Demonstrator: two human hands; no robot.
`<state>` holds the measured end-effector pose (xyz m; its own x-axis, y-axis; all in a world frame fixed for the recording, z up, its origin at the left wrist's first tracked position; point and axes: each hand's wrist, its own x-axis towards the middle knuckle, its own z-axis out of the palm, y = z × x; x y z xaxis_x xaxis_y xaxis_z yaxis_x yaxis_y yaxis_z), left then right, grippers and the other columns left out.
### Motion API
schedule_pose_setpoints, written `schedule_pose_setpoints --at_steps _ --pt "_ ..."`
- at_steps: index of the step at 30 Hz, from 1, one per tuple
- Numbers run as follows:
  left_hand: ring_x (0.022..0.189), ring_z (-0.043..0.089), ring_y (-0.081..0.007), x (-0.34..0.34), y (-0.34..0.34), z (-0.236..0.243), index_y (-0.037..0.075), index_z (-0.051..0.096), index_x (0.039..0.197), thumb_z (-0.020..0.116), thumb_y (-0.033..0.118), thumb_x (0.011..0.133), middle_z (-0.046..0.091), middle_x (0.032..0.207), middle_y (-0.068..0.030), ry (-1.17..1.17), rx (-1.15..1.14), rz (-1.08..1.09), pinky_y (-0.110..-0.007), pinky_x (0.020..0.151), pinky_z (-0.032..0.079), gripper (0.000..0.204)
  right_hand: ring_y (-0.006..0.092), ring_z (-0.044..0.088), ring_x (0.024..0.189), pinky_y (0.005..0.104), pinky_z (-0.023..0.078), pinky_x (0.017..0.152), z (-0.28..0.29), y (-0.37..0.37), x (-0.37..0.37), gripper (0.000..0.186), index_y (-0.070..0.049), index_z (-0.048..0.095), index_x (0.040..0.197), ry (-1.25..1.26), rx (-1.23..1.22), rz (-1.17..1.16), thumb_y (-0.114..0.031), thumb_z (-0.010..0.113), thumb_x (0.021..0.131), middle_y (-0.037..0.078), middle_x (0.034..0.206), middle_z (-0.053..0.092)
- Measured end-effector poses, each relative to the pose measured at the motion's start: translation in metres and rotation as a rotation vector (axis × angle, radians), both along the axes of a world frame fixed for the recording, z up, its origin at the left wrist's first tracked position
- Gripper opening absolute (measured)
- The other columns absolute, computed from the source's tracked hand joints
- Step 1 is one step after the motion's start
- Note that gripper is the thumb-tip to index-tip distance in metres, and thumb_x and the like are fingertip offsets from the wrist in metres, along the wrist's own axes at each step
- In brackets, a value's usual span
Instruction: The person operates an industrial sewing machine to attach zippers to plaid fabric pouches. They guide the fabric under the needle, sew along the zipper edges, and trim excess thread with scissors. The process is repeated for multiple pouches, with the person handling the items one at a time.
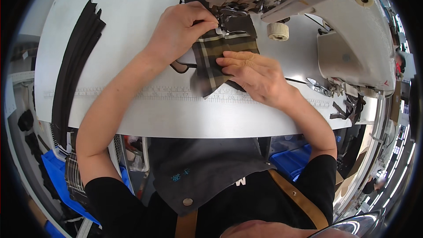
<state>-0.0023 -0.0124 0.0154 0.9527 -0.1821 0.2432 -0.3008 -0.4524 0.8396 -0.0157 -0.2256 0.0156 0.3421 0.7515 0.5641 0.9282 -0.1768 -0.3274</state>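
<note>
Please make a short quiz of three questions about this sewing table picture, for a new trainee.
1. True or false: the right hand lies flat on the plaid fabric piece.
2. Where does the stack of dark strips lie? A) at the person's left on the white table; B) under the sewing machine; C) in the blue bin.
3. Fill in: the left hand pinches the fabric edge right at the machine's ______.

Key: 1 true; 2 A; 3 presser foot.
</note>
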Motion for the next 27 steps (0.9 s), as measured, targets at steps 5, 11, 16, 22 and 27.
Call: schedule_pose_setpoints --at_steps 5,11,16,22,27 --pt "0.071 0.062 -0.0179 0.010 0.011 0.003 0.000 0.068 0.084 0.064 0.011 0.079 0.065 0.081 -0.0072 0.020 -0.060 -0.123 -0.028 0.067 0.048 0.013 0.0238 0.067 0.089 0.0317 0.056 0.071 -0.005 0.021 -0.016 0.013 -0.001 0.060 0.080 -0.052 -0.018 -0.078 -0.009 0.067 0.072 0.012 0.093 0.068" --pt "0.071 0.062 -0.0164 0.011 0.012 0.003 -0.002 0.068 0.085 0.064 0.011 0.080 0.066 0.081 -0.0078 0.002 -0.085 -0.138 -0.027 0.068 0.048 0.014 0.0231 0.067 0.082 0.0305 0.055 0.066 0.000 0.032 -0.015 0.014 0.000 0.061 0.085 -0.081 0.016 -0.101 -0.004 0.066 0.073 0.013 0.094 0.068" --pt "0.074 0.059 -0.0087 0.010 0.012 0.005 -0.002 0.068 0.093 0.066 0.011 0.081 0.068 0.080 -0.0063 0.166 -0.064 -0.077 -0.024 0.071 0.047 0.018 0.0244 0.067 0.080 0.0288 0.053 0.064 0.028 0.022 -0.003 0.022 0.003 0.061 0.096 0.058 0.103 -0.152 0.003 0.065 0.074 0.013 0.099 0.067" --pt "0.072 0.062 -0.0136 0.009 0.006 0.007 -0.002 0.069 0.086 0.065 0.011 0.081 0.067 0.080 -0.0087 0.180 -0.112 -0.035 -0.027 0.068 0.049 0.014 0.0253 0.067 0.081 0.0315 0.055 0.067 0.016 0.019 -0.001 0.017 0.001 0.062 0.088 -0.102 0.065 -0.021 -0.003 0.066 0.072 0.012 0.093 0.068" --pt "0.068 0.061 -0.0162 0.003 0.004 0.006 0.001 0.069 0.084 0.066 0.012 0.079 0.066 0.078 -0.0074 0.119 -0.068 -0.007 -0.028 0.064 0.048 0.013 0.0250 0.067 0.085 0.0321 0.055 0.069 0.013 0.009 0.001 0.012 -0.001 0.062 0.082 -0.191 -0.087 0.036 -0.008 0.063 0.073 0.010 0.090 0.068"
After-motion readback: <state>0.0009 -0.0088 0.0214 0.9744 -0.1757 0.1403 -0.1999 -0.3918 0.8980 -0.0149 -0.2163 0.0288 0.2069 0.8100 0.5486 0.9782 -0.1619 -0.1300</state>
